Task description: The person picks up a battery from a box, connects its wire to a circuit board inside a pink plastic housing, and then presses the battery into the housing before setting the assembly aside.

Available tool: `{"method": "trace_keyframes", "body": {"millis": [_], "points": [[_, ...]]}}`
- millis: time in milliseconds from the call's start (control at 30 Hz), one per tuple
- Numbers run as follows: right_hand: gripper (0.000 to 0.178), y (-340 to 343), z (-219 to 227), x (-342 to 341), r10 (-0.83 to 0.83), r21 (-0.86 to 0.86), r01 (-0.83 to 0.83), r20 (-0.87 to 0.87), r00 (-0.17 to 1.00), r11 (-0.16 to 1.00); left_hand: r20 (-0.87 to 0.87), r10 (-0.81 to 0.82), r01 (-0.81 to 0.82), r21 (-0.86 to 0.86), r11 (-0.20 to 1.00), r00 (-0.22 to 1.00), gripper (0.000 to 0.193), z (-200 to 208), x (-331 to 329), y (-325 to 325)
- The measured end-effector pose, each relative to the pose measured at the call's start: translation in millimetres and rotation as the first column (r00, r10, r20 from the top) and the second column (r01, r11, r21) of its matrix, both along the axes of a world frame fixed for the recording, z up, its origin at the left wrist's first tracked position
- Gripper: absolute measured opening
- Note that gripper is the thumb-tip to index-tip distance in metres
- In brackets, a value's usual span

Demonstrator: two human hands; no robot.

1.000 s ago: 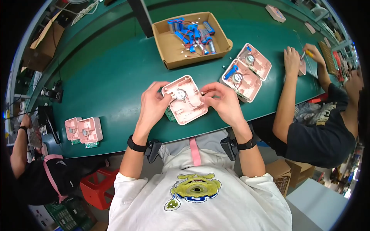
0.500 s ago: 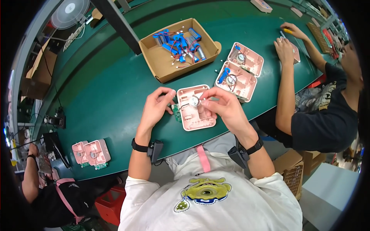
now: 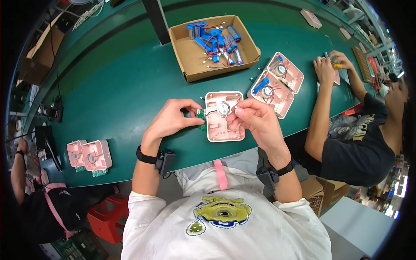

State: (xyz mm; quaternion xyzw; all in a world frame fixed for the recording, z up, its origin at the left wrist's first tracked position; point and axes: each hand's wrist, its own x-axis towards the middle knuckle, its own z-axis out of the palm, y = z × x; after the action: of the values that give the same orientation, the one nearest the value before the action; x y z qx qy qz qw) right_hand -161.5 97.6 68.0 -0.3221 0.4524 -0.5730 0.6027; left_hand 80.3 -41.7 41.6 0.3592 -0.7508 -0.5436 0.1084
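Observation:
A pink plastic housing [image 3: 236,135] lies open side up on the table in front of me, with a round silver speaker [image 3: 223,108] inside it. At its left edge, my left hand [image 3: 171,119] grips a small green circuit board [image 3: 201,113] between thumb and fingers. A short dark wire runs from the board side toward the speaker. My right hand [image 3: 260,123] is over the housing's right side, thumb and forefinger pinched on a small white connector [image 3: 235,108] beside the speaker. The curled lower fingers hide part of the housing.
A cardboard box [image 3: 190,71] of blue batteries with red and black leads stands behind. Two pink housings [image 3: 284,104] with speakers lie at right, two more [image 3: 106,151] at left. A co-worker's hands [image 3: 325,69] work at the far right; another person [image 3: 19,173] sits left.
My left thumb and fingers have closed on the circuit board. My right hand keeps its pinch near the speaker. The whole view has shifted slightly.

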Motion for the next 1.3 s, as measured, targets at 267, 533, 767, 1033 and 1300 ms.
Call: {"method": "trace_keyframes", "body": {"millis": [267,533,767,1033,1300], "points": [[0.015,-2.6,10.7,11.0,0.133,0.043,-0.131,-0.056,0.990,0.991,-0.187,0.070,-0.060,0.059,0.996,0.980,0.026,-14.3,-4.0,-0.2],[0.013,-3.6,10.6,12.8,0.172,0.065,-0.178,0.088,0.981,0.982,-0.251,0.075,-0.051,0.101,0.994,0.965,0.021,-16.8,-6.4,1.2],[0.011,-6.3,4.8,17.4,0.159,0.074,-0.153,-0.081,0.984,0.985,-0.254,0.114,-0.067,0.187,0.980,0.960,0.020,-9.8,-8.7,5.3],[0.012,-21.9,-10.9,32.9,0.020,0.046,0.009,-0.589,0.808,0.999,-0.271,0.097,-0.067,0.120,0.991,0.958,0.023,-22.6,-13.0,9.2],[0.013,-21.6,-25.6,34.6,-0.136,-0.168,-0.002,-0.806,0.576,0.986,-0.321,0.127,-0.102,0.095,0.990,0.938,0.018,-17.0,-16.8,12.0]]}}
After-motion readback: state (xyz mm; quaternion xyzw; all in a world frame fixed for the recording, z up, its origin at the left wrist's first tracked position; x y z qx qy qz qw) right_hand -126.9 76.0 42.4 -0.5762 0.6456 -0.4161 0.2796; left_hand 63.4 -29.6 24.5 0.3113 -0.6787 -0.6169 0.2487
